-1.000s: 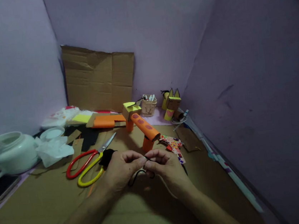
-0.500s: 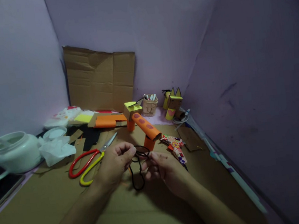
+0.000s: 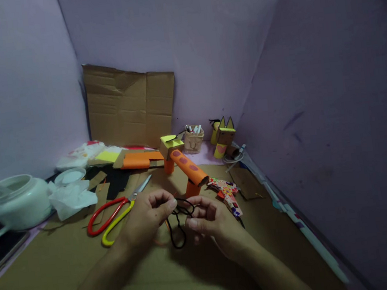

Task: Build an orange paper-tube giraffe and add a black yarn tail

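Looped black cord (image 3: 179, 245) hangs between my two hands, over the cardboard sheet. My left hand (image 3: 153, 217) pinches it between thumb and forefinger. The fingers of my right hand (image 3: 211, 220) are curled at the loop's other side, thumb against the cord. Just beyond stands an orange paper-tube animal (image 3: 191, 166) with dark red spots and a yellow-topped box head. Scissors (image 3: 117, 214) with one red and one yellow handle lie left of my left hand, blades pointing away. A flower-patterned piece (image 3: 225, 190) lies past my right hand.
A white pot (image 3: 14, 202) with a handle stands at the left beside crumpled white tissue (image 3: 71, 196). Behind are orange paper (image 3: 135, 161), a marker holder (image 3: 193, 140) and a yellow-eared cardboard figure (image 3: 225, 136). Cardboard (image 3: 129, 105) leans on the back wall; another wall rises at right.
My right thumb has shifted lower and toward the left, and the right fingers have turned around the cord loop. My left hand keeps its pinch. The view has tilted up slightly.
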Demonstrator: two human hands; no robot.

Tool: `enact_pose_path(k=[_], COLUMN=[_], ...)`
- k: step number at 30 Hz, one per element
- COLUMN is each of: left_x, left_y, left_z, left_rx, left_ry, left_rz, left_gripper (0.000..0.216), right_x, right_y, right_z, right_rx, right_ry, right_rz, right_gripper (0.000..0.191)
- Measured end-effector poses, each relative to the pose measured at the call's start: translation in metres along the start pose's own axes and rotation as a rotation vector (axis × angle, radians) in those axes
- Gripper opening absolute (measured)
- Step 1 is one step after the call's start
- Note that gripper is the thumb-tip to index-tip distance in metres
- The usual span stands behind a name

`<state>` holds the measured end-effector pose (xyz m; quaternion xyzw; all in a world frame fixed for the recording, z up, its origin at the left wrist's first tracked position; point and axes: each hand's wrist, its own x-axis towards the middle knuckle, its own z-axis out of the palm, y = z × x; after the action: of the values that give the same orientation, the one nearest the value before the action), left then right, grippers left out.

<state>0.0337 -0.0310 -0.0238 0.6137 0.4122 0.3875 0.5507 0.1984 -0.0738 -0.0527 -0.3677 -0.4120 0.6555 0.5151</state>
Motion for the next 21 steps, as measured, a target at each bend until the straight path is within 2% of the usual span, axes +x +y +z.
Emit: enact_pose_path(k=[3,8,15,21], left_x=[0.0002,0.0002,0.0,-0.0024], left_y=[0.002,0.005,0.007,0.0055], left_z=[-0.0034,-0.0071,-0.0046,-0.0016], left_rx=[0.04,0.08,0.089,0.092], left_ry=[0.015,0.003,-0.039,-0.051], left_rz=[0.036,0.062,0.025,-0.028], left_gripper=[0.02,0.019,0.02,0.022], right_x=[0.0003,0.0014,0.0028,0.002], right_y=[-0.0001,-0.0032,-0.0025,-0.0042], right_z=[-0.0001,-0.0005,-0.0032,-0.0015], right_rx=[0.026,0.01,0.065,0.05], right_ry=[0.003,0.099,0.085,0.11], right_rz=[-0.009,-0.048,-0.032,-0.02], right_gripper=[0.048,0.037,0.036,0.025])
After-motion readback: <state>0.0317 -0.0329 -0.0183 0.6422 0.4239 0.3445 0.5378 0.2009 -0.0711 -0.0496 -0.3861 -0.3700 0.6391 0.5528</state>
